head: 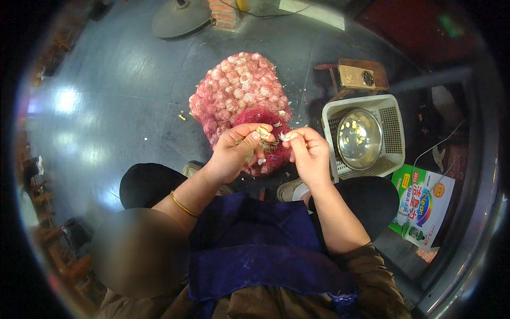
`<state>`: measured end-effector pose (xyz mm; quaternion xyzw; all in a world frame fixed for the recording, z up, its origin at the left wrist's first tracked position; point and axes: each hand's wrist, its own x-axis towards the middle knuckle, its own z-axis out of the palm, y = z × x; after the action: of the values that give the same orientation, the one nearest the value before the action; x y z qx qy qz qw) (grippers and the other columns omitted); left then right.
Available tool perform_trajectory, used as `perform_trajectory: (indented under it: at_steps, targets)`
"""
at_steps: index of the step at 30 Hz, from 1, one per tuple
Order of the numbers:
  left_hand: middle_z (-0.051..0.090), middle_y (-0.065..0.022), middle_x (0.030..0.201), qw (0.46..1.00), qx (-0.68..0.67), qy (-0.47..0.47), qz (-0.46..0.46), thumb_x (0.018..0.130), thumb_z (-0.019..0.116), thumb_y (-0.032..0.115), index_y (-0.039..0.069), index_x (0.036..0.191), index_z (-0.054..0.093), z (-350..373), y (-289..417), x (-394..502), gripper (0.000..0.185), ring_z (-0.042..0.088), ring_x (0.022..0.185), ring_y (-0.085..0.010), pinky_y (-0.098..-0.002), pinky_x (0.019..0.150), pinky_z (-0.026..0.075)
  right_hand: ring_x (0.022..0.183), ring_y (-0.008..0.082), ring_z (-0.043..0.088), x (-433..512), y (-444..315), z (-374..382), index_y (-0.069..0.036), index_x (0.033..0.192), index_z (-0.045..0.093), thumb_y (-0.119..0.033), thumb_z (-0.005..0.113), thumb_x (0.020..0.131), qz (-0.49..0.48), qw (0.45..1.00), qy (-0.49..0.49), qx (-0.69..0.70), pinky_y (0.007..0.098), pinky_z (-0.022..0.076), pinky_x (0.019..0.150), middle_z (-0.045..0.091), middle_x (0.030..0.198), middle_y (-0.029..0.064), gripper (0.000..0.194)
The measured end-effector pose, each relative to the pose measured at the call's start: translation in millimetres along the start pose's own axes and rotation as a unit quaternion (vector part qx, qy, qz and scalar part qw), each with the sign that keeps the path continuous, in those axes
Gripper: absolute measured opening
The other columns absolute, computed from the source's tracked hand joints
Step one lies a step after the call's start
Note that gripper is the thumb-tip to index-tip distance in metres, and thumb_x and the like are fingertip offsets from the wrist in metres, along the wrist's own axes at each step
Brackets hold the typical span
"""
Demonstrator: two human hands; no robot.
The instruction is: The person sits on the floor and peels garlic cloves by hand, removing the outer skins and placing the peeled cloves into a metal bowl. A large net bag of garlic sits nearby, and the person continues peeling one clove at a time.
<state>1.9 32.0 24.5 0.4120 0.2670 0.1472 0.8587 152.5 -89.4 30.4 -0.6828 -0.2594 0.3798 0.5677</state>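
My left hand (235,150) pinches a pale yellowish piece of garlic (262,132) between thumb and fingers. Just to the right, my right hand (312,153) grips a small whitish piece of garlic or its skin (284,136) at the fingertips. The two hands are close but apart. Beneath and beyond them lies a large pink mesh sack (239,85) full of garlic bulbs. Its gathered, darker red part is under my hands, with bits of skin on it. On the right, a steel bowl (360,157) holds several peeled cloves (354,129).
The bowl sits inside a pale plastic basket (395,105). Behind it, a phone (352,76) rests on a small wooden stool (381,75). A printed green-and-white package (438,191) lies right of my knee. A round stand base (179,22) and a brick pillar (224,16) stand at the far side.
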Motion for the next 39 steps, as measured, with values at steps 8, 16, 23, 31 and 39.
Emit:
perform_trajectory:
  at_steps: [8, 16, 23, 31, 39]
  targets:
    - [0.067, -0.0016, 0.096, 0.992, 0.092, 0.021, 0.086, 0.096, 0.058, 0.006, 0.002, 0.110, 0.062, 4, -10, 2, 0.015, 0.058, 0.075, -0.0051, -0.0201, 0.064, 0.049, 0.075, 0.0175, 0.067, -7, -7, 13, -0.002, 0.096, 0.066, -0.006, 0.066, 0.087, -0.164, 0.977, -0.010, -0.139, 0.0285, 0.0519, 0.063, 0.067, 0.087, 0.0102, 0.010]
    - [0.068, -0.0028, 0.094, 0.988, 0.147, 0.006, 0.052, 0.092, 0.065, 0.005, 0.000, 0.104, 0.066, 2, -11, 2, 0.013, 0.059, 0.081, -0.0051, -0.0208, 0.070, 0.050, 0.069, 0.0129, 0.066, -6, -4, 12, -0.003, 0.091, 0.066, -0.007, 0.066, 0.088, -0.141, 0.984, 0.008, -0.109, 0.0267, 0.0508, 0.061, 0.069, 0.077, 0.0072, 0.005]
    - [0.069, -0.0037, 0.095, 0.982, 0.176, -0.004, 0.066, 0.089, 0.067, 0.001, -0.001, 0.102, 0.067, 1, -14, 1, 0.013, 0.061, 0.086, -0.0077, -0.0226, 0.077, 0.051, 0.068, 0.0052, 0.057, -7, -6, 9, -0.001, 0.090, 0.066, -0.006, 0.066, 0.089, -0.087, 0.992, -0.027, -0.092, 0.0220, 0.0465, 0.062, 0.065, 0.076, 0.0009, 0.005]
    - [0.070, -0.0042, 0.093, 0.972, 0.212, -0.011, 0.096, 0.088, 0.069, 0.001, -0.002, 0.100, 0.068, 4, -14, 0, 0.013, 0.062, 0.084, -0.0074, -0.0231, 0.075, 0.051, 0.063, 0.0103, 0.064, -5, -4, 7, -0.002, 0.087, 0.065, -0.005, 0.065, 0.085, -0.085, 0.991, -0.032, -0.101, 0.0252, 0.0497, 0.055, 0.068, 0.074, 0.0064, 0.003]
    - [0.069, -0.0063, 0.087, 0.923, 0.354, 0.024, 0.152, 0.085, 0.071, 0.005, 0.000, 0.100, 0.069, 10, -11, -2, 0.017, 0.063, 0.078, -0.0101, -0.0254, 0.071, 0.051, 0.064, 0.0037, 0.056, -7, -4, 8, -0.001, 0.088, 0.066, -0.001, 0.063, 0.086, -0.061, 0.994, -0.032, -0.082, 0.0210, 0.0462, 0.058, 0.065, 0.074, 0.0011, 0.003]
